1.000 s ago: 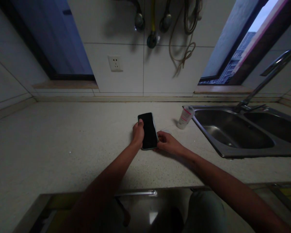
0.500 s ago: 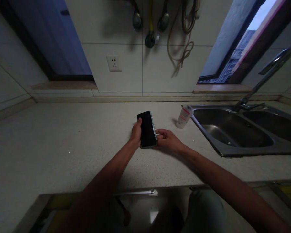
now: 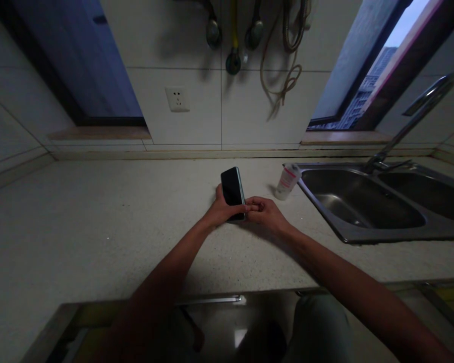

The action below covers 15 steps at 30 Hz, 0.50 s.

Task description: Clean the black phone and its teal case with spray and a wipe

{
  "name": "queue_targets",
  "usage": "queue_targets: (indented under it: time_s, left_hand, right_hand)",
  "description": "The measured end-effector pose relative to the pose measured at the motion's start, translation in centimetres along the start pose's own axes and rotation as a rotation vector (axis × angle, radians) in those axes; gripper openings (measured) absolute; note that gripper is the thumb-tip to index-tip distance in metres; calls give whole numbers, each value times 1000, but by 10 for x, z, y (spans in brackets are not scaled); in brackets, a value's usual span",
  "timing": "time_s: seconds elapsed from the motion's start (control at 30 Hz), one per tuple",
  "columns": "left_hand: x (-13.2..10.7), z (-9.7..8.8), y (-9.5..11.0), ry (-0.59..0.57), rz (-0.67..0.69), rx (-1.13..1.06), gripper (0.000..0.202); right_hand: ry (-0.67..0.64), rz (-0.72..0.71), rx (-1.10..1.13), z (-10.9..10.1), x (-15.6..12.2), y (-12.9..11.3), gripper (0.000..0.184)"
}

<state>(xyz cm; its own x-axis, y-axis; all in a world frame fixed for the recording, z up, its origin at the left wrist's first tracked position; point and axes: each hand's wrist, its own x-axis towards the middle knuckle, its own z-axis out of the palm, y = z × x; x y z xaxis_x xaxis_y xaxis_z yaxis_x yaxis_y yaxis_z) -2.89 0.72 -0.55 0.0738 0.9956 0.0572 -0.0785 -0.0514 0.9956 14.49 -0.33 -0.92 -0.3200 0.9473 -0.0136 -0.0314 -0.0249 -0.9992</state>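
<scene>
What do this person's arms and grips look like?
The left grip and right grip are bare human hands, without gloves. The left forearm and right forearm are bare too, narrowing toward the grips; no sleeves, watch, cables or markings show.

The smartphone [image 3: 232,185] has a dark, unlit screen and a thin pale edge. I hold it over the counter [image 3: 136,227] in my left hand [image 3: 220,209], thumb across its lower part, top pointing away and slightly left, my right hand [image 3: 265,212] at its lower right edge.

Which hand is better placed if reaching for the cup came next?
Right, I'd judge: the right hand is nearer the cup, while the left hand is farther off, holding the phone.
</scene>
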Motion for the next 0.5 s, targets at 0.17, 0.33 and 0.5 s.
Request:
queue_targets:
  time_s: [0.17, 0.33, 0.5]
  left_hand:
    - [4, -2, -2, -39, -27, -26, 98]
    - [3, 1, 4, -108, -89, -61, 103]
    - [-3, 5, 16, -136, -204, -222, 82]
  right_hand:
    - [-34, -69, -38, 4, 2, 6, 36]
    - [13, -249, -268, 8, -1, 9, 35]
    - [124, -473, -705, 8, -7, 3, 42]
